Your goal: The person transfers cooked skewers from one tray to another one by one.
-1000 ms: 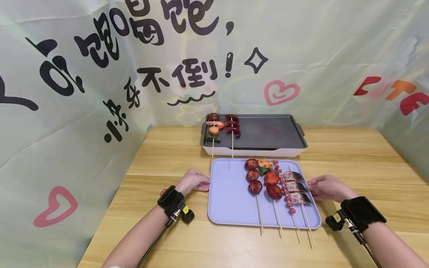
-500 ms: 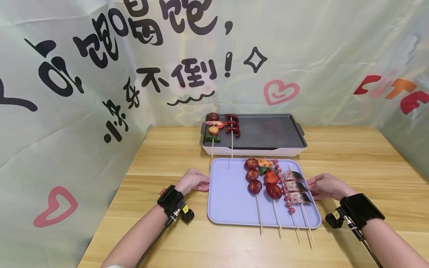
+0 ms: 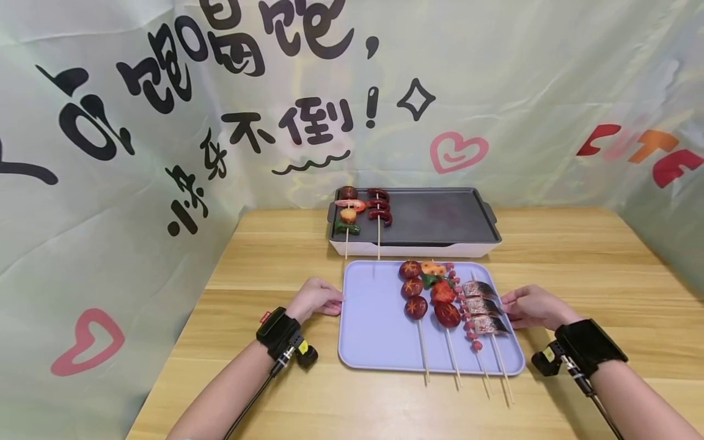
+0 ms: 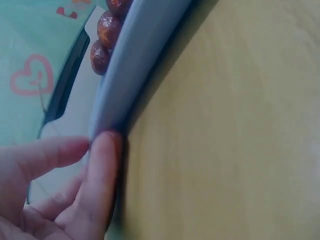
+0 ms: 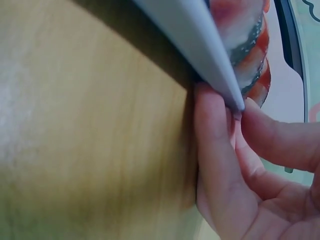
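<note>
A lavender tray (image 3: 374,324) lies on the table, with skewers on its right half. My left hand (image 3: 316,297) pinches its left rim; in the left wrist view the thumb (image 4: 65,150) and a finger meet at the edge. At the right rim, my right hand (image 3: 535,307) grips with thumb on top and fingers beneath, as the right wrist view shows. The tray bears a mushroom skewer (image 3: 415,307), a mixed skewer (image 3: 442,292), a thin skewer of small pink pieces (image 3: 470,335) and a skewer of fish pieces (image 3: 484,307). Their sticks overhang the front rim.
Right behind the tray stands a dark griddle (image 3: 434,214) with a white base. At its left lie a mixed skewer (image 3: 348,215) and a skewer of dark red curled pieces (image 3: 379,208). Printed cloth (image 3: 522,91) walls off the back and sides of the wooden table (image 3: 264,244).
Both hands stay at the tray's rims, and the tray and skewers keep their places. The whole head view has shifted slightly.
</note>
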Motion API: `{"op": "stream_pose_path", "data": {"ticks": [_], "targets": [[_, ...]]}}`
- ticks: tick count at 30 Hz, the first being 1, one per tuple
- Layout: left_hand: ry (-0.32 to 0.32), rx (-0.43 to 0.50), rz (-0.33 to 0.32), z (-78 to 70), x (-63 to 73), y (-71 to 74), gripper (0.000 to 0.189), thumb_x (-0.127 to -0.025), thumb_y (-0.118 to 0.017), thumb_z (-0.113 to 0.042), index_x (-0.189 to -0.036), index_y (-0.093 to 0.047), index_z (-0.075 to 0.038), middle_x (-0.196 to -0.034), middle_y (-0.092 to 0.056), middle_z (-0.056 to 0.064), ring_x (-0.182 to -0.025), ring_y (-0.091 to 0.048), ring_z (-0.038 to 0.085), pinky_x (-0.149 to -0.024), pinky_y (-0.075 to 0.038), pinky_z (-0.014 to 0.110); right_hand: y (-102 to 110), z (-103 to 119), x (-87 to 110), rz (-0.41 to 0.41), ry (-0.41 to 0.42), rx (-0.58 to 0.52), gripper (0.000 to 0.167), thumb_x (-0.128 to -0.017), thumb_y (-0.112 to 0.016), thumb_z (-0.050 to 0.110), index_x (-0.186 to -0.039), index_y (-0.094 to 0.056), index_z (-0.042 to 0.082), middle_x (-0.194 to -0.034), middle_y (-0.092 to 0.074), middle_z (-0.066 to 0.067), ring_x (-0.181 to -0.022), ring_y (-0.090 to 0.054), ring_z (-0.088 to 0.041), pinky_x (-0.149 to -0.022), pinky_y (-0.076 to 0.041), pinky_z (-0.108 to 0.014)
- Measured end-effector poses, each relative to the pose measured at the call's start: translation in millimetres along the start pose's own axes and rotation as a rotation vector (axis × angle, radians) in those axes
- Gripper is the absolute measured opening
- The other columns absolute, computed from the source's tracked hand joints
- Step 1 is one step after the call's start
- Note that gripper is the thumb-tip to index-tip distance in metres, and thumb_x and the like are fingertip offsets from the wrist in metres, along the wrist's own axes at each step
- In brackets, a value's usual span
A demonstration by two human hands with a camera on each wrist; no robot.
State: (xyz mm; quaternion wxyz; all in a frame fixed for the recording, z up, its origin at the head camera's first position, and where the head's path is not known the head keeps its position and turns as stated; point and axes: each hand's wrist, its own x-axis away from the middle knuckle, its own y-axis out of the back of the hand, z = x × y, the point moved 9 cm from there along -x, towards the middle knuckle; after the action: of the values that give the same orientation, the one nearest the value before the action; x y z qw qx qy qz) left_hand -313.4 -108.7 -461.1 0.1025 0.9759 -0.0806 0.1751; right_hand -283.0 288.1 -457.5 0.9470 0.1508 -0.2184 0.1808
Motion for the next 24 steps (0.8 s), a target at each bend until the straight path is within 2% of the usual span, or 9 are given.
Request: {"op": "stream_pose_path", "data": {"ticks": [5, 7, 10, 13, 16, 20, 24], "targets": [[-0.156, -0.053, -0.115, -30.4, 7.0, 11.1, 0.011, -0.079, -0.063, 0.003, -0.088, -0.065, 0.009, -0.074, -0.065, 0.015, -0.059, -0.061, 0.016, -0.060, -0.059, 0.026, -0.1, -0.6, 0.2, -0.001, -0.004, -0.002, 0.014, -0.086, -0.046, -0.009, -0.098, -0.049, -0.014, -0.079, -0.059, -0.003, -0.073, -0.060, -0.014, -0.072, -0.058, -0.033], [-0.194, -0.034, -0.124, -45.0, 9.9, 10.8, 0.013, -0.081, -0.063, 0.000, -0.091, -0.065, 0.008, -0.076, -0.066, 0.015, -0.061, -0.062, 0.016, -0.063, -0.059, 0.028, 0.2, 0.0, 0.7, -0.002, -0.005, -0.001, 0.014, -0.085, -0.046, -0.009, -0.098, -0.050, -0.014, -0.079, -0.059, -0.003, -0.073, -0.060, -0.014, -0.072, -0.058, -0.033], [-0.234, 0.003, -0.098, -67.6, 12.8, 4.1, 0.018, -0.083, -0.063, -0.004, -0.095, -0.064, 0.010, -0.078, -0.066, 0.015, -0.063, -0.063, 0.015, -0.066, -0.060, 0.029, 0.4, 1.1, 1.6, -0.006, -0.008, 0.000, 0.014, -0.085, -0.046, -0.009, -0.098, -0.049, -0.014, -0.079, -0.058, -0.004, -0.073, -0.060, -0.014, -0.073, -0.058, -0.033], [-0.255, 0.026, -0.066, -86.7, 12.8, -5.4, 0.020, -0.084, -0.063, -0.006, -0.097, -0.063, 0.010, -0.081, -0.066, 0.016, -0.064, -0.064, 0.015, -0.066, -0.060, 0.028, 0.3, 2.1, 2.2, -0.010, -0.008, 0.008, 0.016, -0.085, -0.047, -0.009, -0.099, -0.048, -0.015, -0.080, -0.058, -0.004, -0.074, -0.060, -0.014, -0.074, -0.058, -0.034], [-0.255, 0.017, -0.057, -99.3, 9.4, -12.7, 0.020, -0.085, -0.062, -0.007, -0.097, -0.064, 0.008, -0.085, -0.066, 0.018, -0.071, -0.066, 0.023, -0.066, -0.059, 0.026, 0.2, 2.2, 2.0, -0.015, -0.009, 0.014, 0.018, -0.085, -0.047, -0.009, -0.101, -0.047, -0.016, -0.081, -0.058, -0.004, -0.075, -0.060, -0.014, -0.074, -0.058, -0.034], [-0.217, 0.002, -0.053, -106.4, 1.3, -21.0, 0.020, -0.086, -0.060, -0.007, -0.100, -0.064, 0.007, -0.093, -0.065, 0.022, -0.085, -0.065, 0.032, -0.069, -0.059, 0.027, -0.4, 1.9, 1.7, -0.017, -0.011, 0.015, 0.018, -0.086, -0.046, -0.009, -0.102, -0.047, -0.017, -0.081, -0.059, -0.004, -0.075, -0.060, -0.014, -0.073, -0.058, -0.034], [-0.206, -0.037, -0.061, -111.1, -7.0, -29.6, 0.021, -0.087, -0.059, -0.008, -0.099, -0.064, 0.008, -0.092, -0.066, 0.022, -0.084, -0.066, 0.032, -0.069, -0.059, 0.028, -0.4, 1.4, 1.8, -0.020, -0.013, 0.016, 0.018, -0.085, -0.046, -0.009, -0.102, -0.046, -0.017, -0.080, -0.059, -0.004, -0.074, -0.060, -0.013, -0.073, -0.058, -0.033]]}}
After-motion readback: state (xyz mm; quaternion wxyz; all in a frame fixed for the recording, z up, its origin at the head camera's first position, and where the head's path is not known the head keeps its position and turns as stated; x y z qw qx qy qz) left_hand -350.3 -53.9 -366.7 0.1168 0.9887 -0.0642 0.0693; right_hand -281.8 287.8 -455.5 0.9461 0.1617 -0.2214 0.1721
